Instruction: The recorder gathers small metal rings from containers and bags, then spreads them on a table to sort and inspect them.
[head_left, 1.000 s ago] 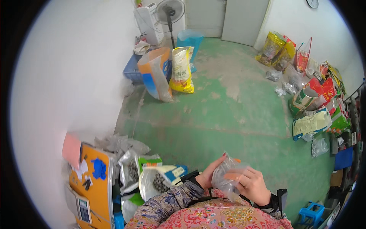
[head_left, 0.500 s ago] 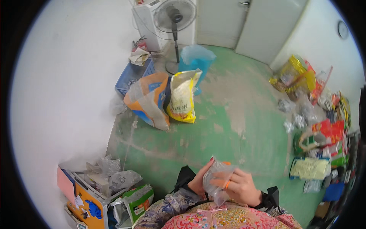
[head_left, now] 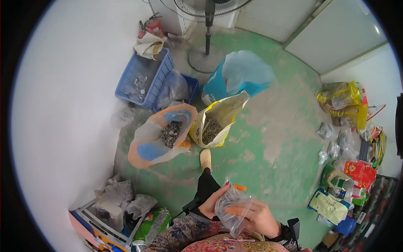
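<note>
In front of my body, a clear plastic bag (head_left: 230, 202) holds a bundle of slim greyish pieces, too blurred to name. My left hand (head_left: 211, 206) is closed on the bag's left side. My right hand (head_left: 261, 217) grips its right side. An orange-covered fingertip shows through the film; whether it is inside or behind the bag I cannot tell. More orange shows past the bag's top edge. Beyond my foot (head_left: 205, 158) stand two sacks with their mouths open. The orange-and-blue sack (head_left: 145, 150) contains small dark metal parts, and the yellow-and-white sack (head_left: 228, 110) thin metal pieces.
A blue bag (head_left: 247, 73) and a fan (head_left: 208, 42) stand behind the sacks. Blue crates (head_left: 145, 80) sit along the left wall. At lower left is a case (head_left: 86, 210) with plastic bags. Packages and a red bag (head_left: 360, 174) line the right side.
My view has tipped down and shifted, so the sacks' contents and my foot now show. Both hands keep hold of the bag, and its slim pieces show more clearly.
</note>
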Action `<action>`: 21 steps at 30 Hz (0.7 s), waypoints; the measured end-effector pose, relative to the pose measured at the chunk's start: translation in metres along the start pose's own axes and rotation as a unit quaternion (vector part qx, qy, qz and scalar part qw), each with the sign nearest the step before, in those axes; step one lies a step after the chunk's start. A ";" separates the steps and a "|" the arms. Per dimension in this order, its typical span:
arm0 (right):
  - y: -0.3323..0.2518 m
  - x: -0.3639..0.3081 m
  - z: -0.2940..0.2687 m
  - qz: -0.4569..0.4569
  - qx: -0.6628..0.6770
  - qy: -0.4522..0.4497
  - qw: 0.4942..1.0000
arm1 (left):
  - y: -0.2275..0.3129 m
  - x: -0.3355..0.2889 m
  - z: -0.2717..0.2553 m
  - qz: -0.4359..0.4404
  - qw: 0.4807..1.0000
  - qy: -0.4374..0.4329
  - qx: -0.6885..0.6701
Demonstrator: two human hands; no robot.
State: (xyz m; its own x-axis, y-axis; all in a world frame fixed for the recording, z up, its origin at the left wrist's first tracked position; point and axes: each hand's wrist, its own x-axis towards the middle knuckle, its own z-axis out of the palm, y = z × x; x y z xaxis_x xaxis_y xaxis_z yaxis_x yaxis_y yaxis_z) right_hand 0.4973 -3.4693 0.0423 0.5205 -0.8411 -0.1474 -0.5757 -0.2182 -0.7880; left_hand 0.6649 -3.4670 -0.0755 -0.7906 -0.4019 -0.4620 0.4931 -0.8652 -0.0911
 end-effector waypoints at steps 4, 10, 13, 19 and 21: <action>0.014 0.052 -0.012 0.035 0.022 -0.016 0.999 | 0.052 0.016 0.001 -0.024 0.998 0.023 -0.049; 0.035 0.098 -0.016 0.058 0.038 -0.053 0.996 | 0.085 0.032 -0.013 -0.039 0.990 0.091 -0.096; 0.037 0.112 -0.017 0.062 0.039 -0.053 0.996 | 0.095 0.034 -0.013 -0.040 0.989 0.098 -0.100; 0.033 0.134 -0.019 0.069 0.042 -0.079 0.994 | 0.102 0.037 -0.019 -0.021 0.988 0.084 -0.124; 0.031 0.140 -0.019 0.076 0.029 -0.089 0.993 | 0.106 0.037 -0.019 -0.005 0.988 0.087 -0.129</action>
State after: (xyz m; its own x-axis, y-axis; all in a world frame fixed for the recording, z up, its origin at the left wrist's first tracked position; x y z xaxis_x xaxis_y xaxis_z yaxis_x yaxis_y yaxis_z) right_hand 0.5406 -3.6032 0.0081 0.5373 -0.7598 -0.3660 -0.6216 -0.0635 -0.7808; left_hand 0.6953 -3.5676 -0.1191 -0.7321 -0.3167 -0.6031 0.5796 -0.7548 -0.3072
